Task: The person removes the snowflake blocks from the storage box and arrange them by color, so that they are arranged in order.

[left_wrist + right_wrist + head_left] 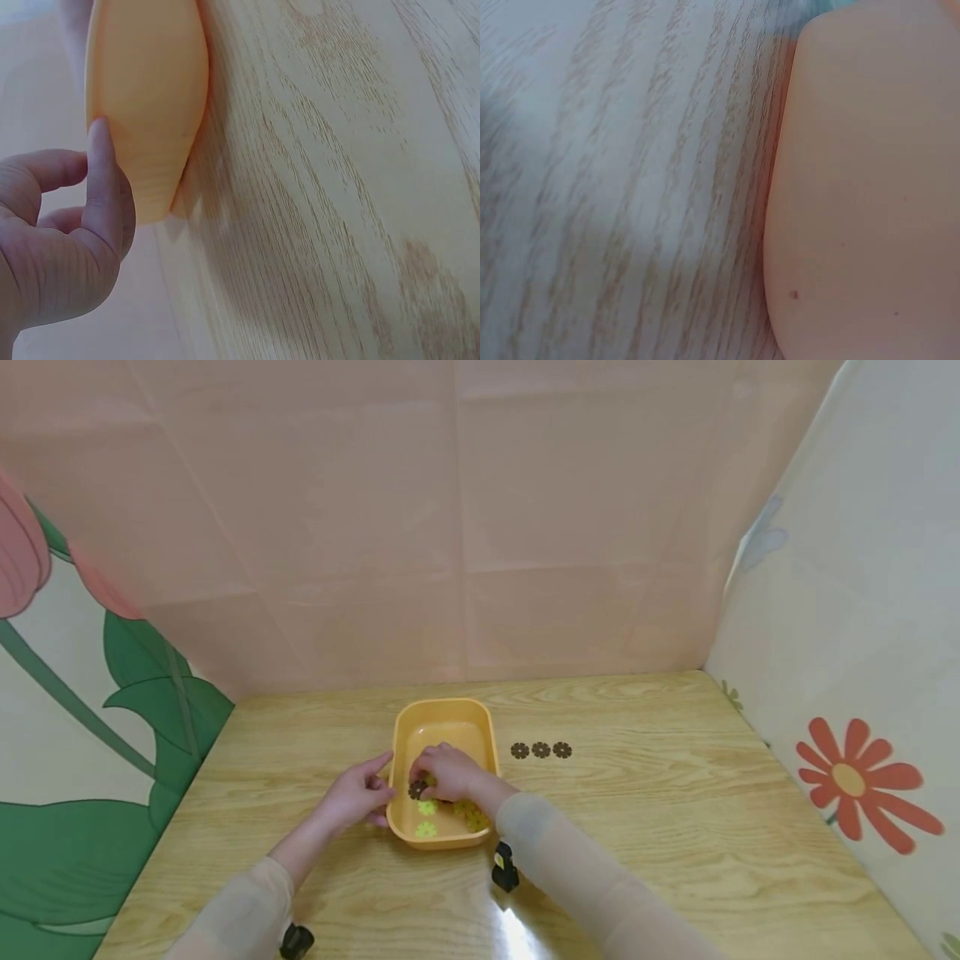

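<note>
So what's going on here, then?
Someone is busy at a yellow tray on a wooden table. The left hand touches the tray's left side. The right hand is inside it, its grip apparently pinching a brown flower piece. Yellowish flower pieces lie in the tray too, and three brown ones sit in a row on the table, right of the tray.

No text, brand, number or sign can be read in the head view or in either wrist view. The black device (506, 870) by the right sleeve (528, 831) bears a small pale-yellow patch — too small to tell whether it is a label.
</note>
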`<state>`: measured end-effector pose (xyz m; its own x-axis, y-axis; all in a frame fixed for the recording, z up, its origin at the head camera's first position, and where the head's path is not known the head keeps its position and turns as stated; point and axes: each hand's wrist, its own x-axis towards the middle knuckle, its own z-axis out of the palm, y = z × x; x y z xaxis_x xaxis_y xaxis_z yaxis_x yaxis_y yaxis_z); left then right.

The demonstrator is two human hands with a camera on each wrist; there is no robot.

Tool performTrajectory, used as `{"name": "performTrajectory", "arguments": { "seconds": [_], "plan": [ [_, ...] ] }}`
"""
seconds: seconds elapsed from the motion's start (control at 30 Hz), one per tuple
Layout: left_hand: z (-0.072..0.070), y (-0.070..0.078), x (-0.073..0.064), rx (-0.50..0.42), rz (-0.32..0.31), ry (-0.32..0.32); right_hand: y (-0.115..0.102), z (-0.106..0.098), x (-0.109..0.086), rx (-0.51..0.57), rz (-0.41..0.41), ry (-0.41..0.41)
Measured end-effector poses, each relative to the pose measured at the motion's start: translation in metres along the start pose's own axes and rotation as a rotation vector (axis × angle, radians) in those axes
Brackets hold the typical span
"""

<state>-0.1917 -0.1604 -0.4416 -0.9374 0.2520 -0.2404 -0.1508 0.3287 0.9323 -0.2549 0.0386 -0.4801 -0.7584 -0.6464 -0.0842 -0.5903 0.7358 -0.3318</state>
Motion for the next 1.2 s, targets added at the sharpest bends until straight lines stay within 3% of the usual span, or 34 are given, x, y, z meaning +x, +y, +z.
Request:
{"name": "performTrajectory", "arguments": {
  "seconds": [0.43,0.83,1.2],
  "plan": [
    [-0.001,0.000,0.000,-0.011,-0.011,0.002,0.000,-0.001,0.000,0.043,-0.062,0.039],
    [0.001,0.000,0.001,-0.008,-0.015,0.023,0.003,-0.003,0.001,0.113,-0.022,0.064],
    [0.002,-0.002,0.002,-0.021,-0.006,0.023,0.002,-0.018,-0.009,0.437,0.001,0.165]
  ]
}}
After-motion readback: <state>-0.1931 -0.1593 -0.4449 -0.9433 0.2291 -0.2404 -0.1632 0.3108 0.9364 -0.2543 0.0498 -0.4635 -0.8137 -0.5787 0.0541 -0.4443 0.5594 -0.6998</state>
